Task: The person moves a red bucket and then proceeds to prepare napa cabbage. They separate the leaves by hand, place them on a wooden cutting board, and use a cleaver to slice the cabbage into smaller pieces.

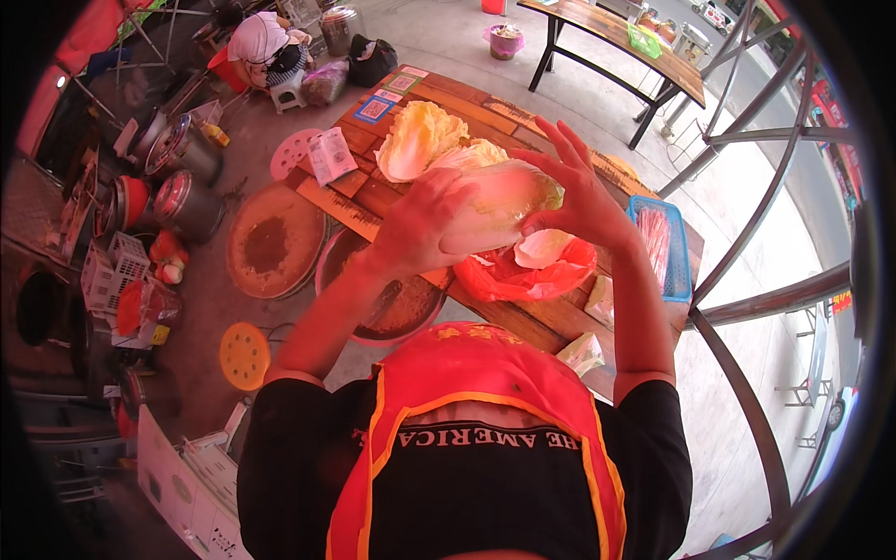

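Observation:
A pale napa cabbage is held over the wooden table. My left hand grips its left side, fingers over the top. At its right end is my right hand, thumb against the cabbage near the base of a leaf and the fingers spread and raised. Below the cabbage, a red plastic bag lies open with a loose cabbage leaf in it. More yellowish napa cabbage rests on the table just beyond my hands.
A blue plastic basket of wrapped sticks stands at the table's right end. A tissue pack lies on the left edge. Large round tubs and an orange stool are at the left. Farther off, a person sits on a white stool.

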The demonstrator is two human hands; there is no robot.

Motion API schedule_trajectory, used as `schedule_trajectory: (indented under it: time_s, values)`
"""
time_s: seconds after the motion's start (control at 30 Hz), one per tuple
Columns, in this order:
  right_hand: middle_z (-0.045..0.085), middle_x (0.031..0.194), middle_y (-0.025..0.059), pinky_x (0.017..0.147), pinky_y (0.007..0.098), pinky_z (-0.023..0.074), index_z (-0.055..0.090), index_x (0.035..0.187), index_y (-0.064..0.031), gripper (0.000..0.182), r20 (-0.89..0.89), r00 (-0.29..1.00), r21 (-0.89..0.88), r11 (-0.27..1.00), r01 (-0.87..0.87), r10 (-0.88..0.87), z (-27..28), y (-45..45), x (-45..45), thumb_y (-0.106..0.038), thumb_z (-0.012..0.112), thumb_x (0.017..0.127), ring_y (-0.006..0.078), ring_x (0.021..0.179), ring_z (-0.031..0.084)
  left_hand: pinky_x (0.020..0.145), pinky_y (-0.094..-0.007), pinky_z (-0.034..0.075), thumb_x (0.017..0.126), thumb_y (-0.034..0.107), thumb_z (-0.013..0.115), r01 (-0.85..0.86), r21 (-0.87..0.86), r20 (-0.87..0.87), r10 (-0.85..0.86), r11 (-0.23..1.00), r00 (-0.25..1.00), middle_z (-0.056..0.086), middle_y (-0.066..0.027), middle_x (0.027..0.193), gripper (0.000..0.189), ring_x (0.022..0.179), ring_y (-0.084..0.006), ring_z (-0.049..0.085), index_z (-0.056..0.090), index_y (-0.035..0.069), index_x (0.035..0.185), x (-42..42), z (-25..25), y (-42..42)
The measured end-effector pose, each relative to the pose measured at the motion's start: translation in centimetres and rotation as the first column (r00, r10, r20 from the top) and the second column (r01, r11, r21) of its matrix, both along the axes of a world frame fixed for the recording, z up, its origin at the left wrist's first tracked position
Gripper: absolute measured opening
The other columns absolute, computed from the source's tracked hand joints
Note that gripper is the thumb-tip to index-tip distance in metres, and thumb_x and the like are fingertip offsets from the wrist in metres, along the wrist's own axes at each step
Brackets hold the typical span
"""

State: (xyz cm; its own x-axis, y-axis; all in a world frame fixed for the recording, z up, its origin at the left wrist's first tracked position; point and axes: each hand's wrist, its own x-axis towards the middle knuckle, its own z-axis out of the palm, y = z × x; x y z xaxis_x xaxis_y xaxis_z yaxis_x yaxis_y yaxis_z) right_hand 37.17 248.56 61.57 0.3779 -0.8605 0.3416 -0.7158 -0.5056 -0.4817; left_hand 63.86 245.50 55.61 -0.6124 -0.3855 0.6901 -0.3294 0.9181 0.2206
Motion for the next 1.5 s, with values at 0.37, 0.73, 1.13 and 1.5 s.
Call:
schedule_trajectory:
  time_s: [0.37, 0.73, 1.13, 1.5]
  values:
    - [0.053, 0.136, 0.0065, 0.110, 0.0441, 0.0308, 0.071, 0.104, -0.0109, 0.033, 0.140, 0.990, 0.073, 0.997, -0.004, -0.006, -0.8, -0.2, 0.2, -0.013, 0.078, 0.072, 0.0313, 0.137, 0.032, 0.095, -0.0422, 0.049, 0.059, 0.019, 0.082, 0.098, -0.218, 0.128, -0.071, 0.971, 0.989, 0.045, -0.0157, 0.131, 0.077, 0.117, -0.0361, 0.051, 0.050, 0.014, 0.129, 0.2, 0.6, -0.3]
    - [0.066, 0.094, 0.0077, 0.065, 0.0341, 0.0534, 0.061, 0.087, -0.0039, 0.006, 0.045, 0.995, -0.397, 0.912, 0.104, -0.094, -2.2, 0.1, 2.4, -0.002, 0.063, 0.082, 0.0271, 0.076, 0.065, 0.097, -0.0424, 0.046, 0.065, 0.020, 0.079, 0.136, -0.095, 0.129, -0.123, 0.986, 0.984, 0.044, -0.0187, 0.131, 0.076, 0.119, -0.0350, 0.049, 0.048, 0.016, 0.134, 0.0, 1.2, -0.3]
    - [0.064, 0.082, 0.0129, 0.065, 0.0359, 0.0496, 0.062, 0.085, -0.0020, 0.006, -0.035, 0.999, -0.067, 0.998, -0.015, 0.012, -1.3, -2.5, 0.3, -0.007, 0.062, 0.081, 0.0330, 0.071, 0.061, 0.096, -0.0425, 0.046, 0.057, 0.018, 0.084, 0.157, 0.048, 0.089, -0.161, 0.986, 0.983, 0.045, -0.0172, 0.129, 0.086, 0.117, -0.0359, 0.049, 0.045, 0.011, 0.133, -0.5, 1.1, -0.5]
    - [0.064, 0.110, 0.0081, 0.087, 0.0314, 0.0502, 0.058, 0.119, -0.0010, 0.035, 0.759, 0.587, 0.290, 0.953, 0.084, -0.282, -3.2, -3.4, -4.6, -0.027, 0.057, 0.096, 0.0160, 0.101, 0.061, 0.098, -0.0396, 0.044, 0.057, 0.018, 0.088, 0.091, 0.569, -0.243, 0.062, 0.817, 0.968, 0.048, -0.0149, 0.129, 0.093, 0.121, -0.0265, 0.049, 0.039, 0.002, 0.134, 0.5, -1.4, -1.0]
